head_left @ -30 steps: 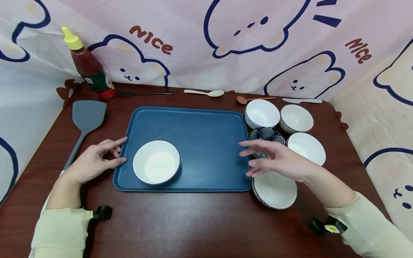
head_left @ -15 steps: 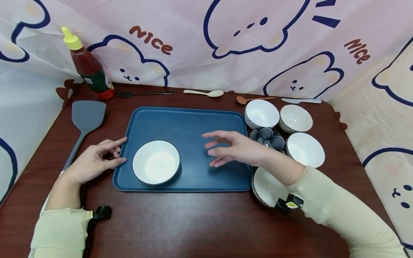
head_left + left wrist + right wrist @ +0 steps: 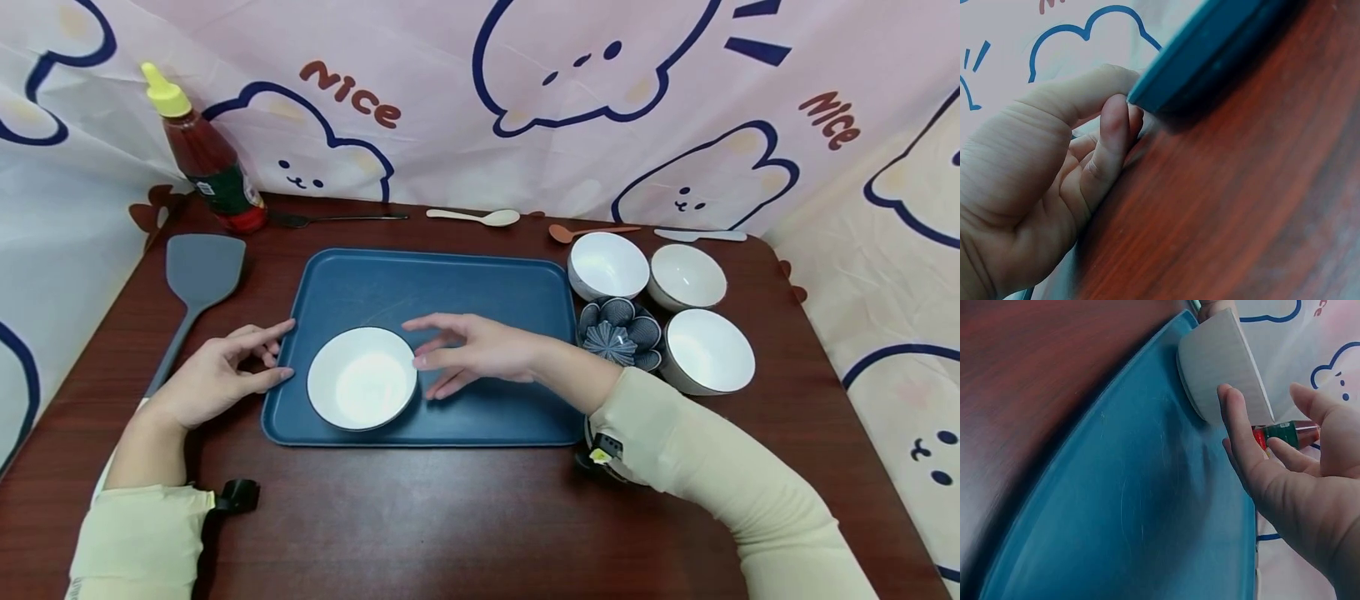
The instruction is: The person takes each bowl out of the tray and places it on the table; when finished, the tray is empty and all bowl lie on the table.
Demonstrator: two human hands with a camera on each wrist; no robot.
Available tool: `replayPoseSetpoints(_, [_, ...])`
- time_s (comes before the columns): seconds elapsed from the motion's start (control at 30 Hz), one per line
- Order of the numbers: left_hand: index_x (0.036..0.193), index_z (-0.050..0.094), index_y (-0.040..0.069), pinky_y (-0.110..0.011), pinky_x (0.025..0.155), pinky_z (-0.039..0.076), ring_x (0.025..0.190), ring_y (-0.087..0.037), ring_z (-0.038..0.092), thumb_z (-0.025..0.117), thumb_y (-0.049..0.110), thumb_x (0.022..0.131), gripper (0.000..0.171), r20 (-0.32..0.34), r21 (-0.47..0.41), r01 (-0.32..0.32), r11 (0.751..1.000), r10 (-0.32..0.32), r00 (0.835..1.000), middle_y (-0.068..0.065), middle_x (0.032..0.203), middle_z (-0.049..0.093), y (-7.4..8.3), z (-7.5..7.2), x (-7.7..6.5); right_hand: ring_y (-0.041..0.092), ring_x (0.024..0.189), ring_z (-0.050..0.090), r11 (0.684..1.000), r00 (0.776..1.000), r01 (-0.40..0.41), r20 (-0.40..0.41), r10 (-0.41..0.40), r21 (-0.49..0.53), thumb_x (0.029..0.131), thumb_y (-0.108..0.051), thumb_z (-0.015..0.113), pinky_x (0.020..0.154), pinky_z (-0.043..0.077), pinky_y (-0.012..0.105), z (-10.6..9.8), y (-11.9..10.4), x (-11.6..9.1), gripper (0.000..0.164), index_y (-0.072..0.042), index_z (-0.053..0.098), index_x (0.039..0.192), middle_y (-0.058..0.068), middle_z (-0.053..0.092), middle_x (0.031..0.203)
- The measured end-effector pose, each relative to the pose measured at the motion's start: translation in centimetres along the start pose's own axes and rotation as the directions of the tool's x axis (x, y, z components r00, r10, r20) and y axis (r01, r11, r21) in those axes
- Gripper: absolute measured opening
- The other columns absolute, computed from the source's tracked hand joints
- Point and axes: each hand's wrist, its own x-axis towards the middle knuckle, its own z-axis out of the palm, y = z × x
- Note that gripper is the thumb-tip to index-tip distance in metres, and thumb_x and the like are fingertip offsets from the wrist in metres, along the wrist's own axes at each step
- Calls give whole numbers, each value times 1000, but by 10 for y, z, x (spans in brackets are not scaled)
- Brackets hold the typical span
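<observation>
On the left half of the blue tray (image 3: 495, 292) sits a white bowl (image 3: 363, 377) with a thin dark rim. My left hand (image 3: 217, 375) touches the tray's left edge with thumb and index fingertips spread apart; the other fingers are bent. In the left wrist view, the thumb (image 3: 1113, 122) meets the tray's edge (image 3: 1179, 69). My right hand (image 3: 472, 354) hovers over the tray just right of the bowl, fingers spread and holding nothing. The right wrist view has its fingers (image 3: 1241, 434) close beside the bowl's outer wall (image 3: 1222, 369).
Right of the tray stand several white bowls (image 3: 708, 354) and a dark petal-shaped bowl (image 3: 618, 333); my right sleeve (image 3: 697, 442) covers most of another. A grey spatula (image 3: 202, 267) and sauce bottle (image 3: 213, 167) are at left. Spoons (image 3: 498, 218) and a knife (image 3: 701, 235) line the back.
My right hand has moved left from beside the dark petal-shaped bowl, across the tray, to the white bowl's right side. My left hand and the tray have stayed put.
</observation>
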Motion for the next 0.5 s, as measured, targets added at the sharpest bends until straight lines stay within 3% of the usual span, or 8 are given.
replayPoseSetpoints(0.17, [145,54,14,-11,75,39,90,-2,49,77,19,89,61,4,3,8,1000,-8,1000,-2,98,55,0,1,-2,27,95,73,999,1000,-21,4,21,43,100,-12,61,91,54,48,7,1,13,61,-23,36,154,14,49,141])
replayPoseSetpoints(0.5, [144,54,14,-11,75,39,90,-2,48,77,18,88,60,-2,5,0,1000,0,1000,-1,99,55,0,-1,-1,27,91,73,998,1000,-7,21,5,68,100,-6,58,88,56,47,11,6,19,62,-22,34,155,15,53,133])
